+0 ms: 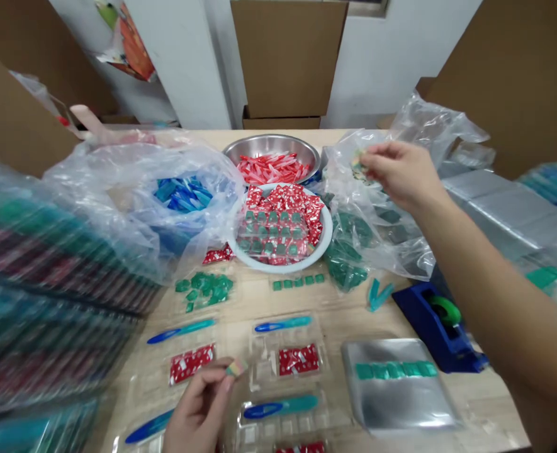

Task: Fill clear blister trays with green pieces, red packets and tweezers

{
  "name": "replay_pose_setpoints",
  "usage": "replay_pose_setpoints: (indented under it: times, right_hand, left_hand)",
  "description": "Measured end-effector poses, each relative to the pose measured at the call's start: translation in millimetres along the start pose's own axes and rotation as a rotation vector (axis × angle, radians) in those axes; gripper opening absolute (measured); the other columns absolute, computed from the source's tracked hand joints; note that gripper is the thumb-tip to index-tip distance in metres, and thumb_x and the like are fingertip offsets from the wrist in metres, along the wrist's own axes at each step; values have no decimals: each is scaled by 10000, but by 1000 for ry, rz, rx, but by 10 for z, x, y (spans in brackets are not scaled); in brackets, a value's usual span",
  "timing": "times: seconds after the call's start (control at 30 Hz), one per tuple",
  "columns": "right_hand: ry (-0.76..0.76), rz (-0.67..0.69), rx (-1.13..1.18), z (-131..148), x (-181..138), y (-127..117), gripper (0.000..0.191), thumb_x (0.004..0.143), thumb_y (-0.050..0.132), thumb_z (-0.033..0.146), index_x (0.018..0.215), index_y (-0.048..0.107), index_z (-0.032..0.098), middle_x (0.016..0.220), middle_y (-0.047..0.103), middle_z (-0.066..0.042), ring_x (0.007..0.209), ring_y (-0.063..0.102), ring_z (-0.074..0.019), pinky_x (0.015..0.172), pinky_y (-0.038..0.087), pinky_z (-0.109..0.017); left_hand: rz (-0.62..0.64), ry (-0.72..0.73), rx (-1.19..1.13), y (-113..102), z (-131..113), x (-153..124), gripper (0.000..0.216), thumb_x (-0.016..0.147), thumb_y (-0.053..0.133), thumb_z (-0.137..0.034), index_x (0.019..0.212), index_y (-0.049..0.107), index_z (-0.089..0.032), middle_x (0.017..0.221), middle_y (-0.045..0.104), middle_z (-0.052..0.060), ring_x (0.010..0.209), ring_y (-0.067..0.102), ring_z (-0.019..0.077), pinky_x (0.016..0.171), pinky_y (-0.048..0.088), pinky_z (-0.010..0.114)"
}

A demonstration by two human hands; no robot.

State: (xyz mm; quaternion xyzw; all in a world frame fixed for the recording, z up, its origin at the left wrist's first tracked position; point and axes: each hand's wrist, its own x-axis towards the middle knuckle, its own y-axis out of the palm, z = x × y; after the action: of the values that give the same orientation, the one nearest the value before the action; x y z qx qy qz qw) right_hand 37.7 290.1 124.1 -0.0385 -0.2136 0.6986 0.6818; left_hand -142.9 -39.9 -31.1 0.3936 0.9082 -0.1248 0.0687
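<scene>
My left hand [200,402] pinches a small pink, yellow and green piece [235,367], too blurred to name, above the clear plastic trays. Under and beside it lie blue-and-turquoise pen-shaped tools [282,324] and red white-dotted packets [298,360] set in the trays [259,371]. My right hand [403,173] is closed at the fingertips on a small yellowish-green piece [357,160], also unclear. It is held over a clear plastic bag [401,242] at the back right. Green square pieces [207,288] lie loose in a tray, and several more stand in a row [298,282].
A steel bowl [231,151] holds red and pink slim pieces, with a white bowl [233,242] of red packets before it. Blue pieces [184,194] fill a bag at left. A metal plate [391,402], blue tape dispenser [436,324] and blurred stacked trays [46,296] flank the trays.
</scene>
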Motion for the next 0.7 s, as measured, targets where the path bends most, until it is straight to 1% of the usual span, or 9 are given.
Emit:
replay_pose_setpoints:
  times: [0.03, 0.07, 0.17, 0.27, 0.33, 0.4, 0.5, 0.6, 0.7]
  right_hand:
    - [1, 95, 138, 17, -257, 6, 39, 793, 682, 132, 802, 669, 96, 661, 672, 21, 508, 499, -6, 540, 399, -172]
    - [9, 168, 250, 15, -521, 19, 88, 731, 746, 133, 732, 658, 127, 591, 634, 48, 489, 498, -20, 505, 390, -175]
    - [59, 396, 430, -40, -1232, 95, 173, 674, 820, 240, 718, 666, 175, 624, 656, 38, 524, 541, -63, 509, 444, -204]
    - [82, 476, 486, -75, -1686, 199, 146, 706, 801, 270, 742, 682, 192, 676, 691, 21, 560, 580, -79, 530, 480, -213]
    - [65, 475, 481, -76, -1852, 255, 115, 728, 781, 257, 761, 689, 197, 740, 723, 5, 622, 630, -96, 581, 519, -226]
    - [33, 456, 446, -71, -1955, 283, 85, 746, 762, 241, 782, 697, 199, 781, 740, -9, 677, 662, -115, 626, 544, -243]
    - [-16, 423, 382, -67, -2061, 264, 53, 766, 729, 199, 817, 715, 201, 773, 744, -12, 672, 661, -122, 614, 544, -245]
    - [-58, 400, 349, -70, -2140, 202, 99, 780, 702, 148, 850, 732, 212, 805, 759, -8, 687, 677, -125, 618, 553, -241]
    - [-86, 390, 350, -80, -2191, 146, 141, 800, 684, 119, 869, 742, 228, 888, 779, -3, 800, 719, -137, 705, 584, -247]
  left_hand:
    - [28, 10, -8, 15, -27, 6, 484, 643, 740, -665, 669, 669, -186, 831, 724, 61, 852, 693, 209, 765, 555, 245]
    - [60, 28, -24, 34, -63, 13, 455, 665, 743, -635, 669, 669, -186, 814, 723, 56, 825, 696, 196, 736, 553, 230]
    - [146, 117, -117, 113, -219, 23, 319, 729, 758, -494, 696, 668, -189, 764, 715, 26, 722, 686, 147, 650, 537, 191]
    - [179, 245, -199, 208, -426, -13, 122, 800, 727, -320, 859, 695, -219, 774, 713, -12, 688, 668, 106, 629, 525, 165]
    - [198, 375, -185, 271, -563, -53, 102, 830, 691, -219, 930, 695, -239, 805, 712, -27, 736, 670, 94, 669, 525, 155]
    - [216, 541, -138, 334, -672, -88, 139, 845, 651, -135, 927, 686, -242, 855, 703, -32, 822, 667, 87, 747, 523, 154]
    - [217, 732, -81, 431, -743, -104, 193, 858, 606, -69, 936, 662, -237, 919, 660, -28, 918, 636, 79, 844, 500, 164]
    - [181, 771, -52, 507, -729, -89, 196, 860, 602, -60, 947, 646, -231, 987, 619, -16, 988, 606, 78, 906, 475, 174]
    - [226, 739, -28, 535, -712, -80, 184, 860, 601, -56, 927, 632, -224, 1033, 618, -11, 1042, 598, 76, 945, 468, 173]
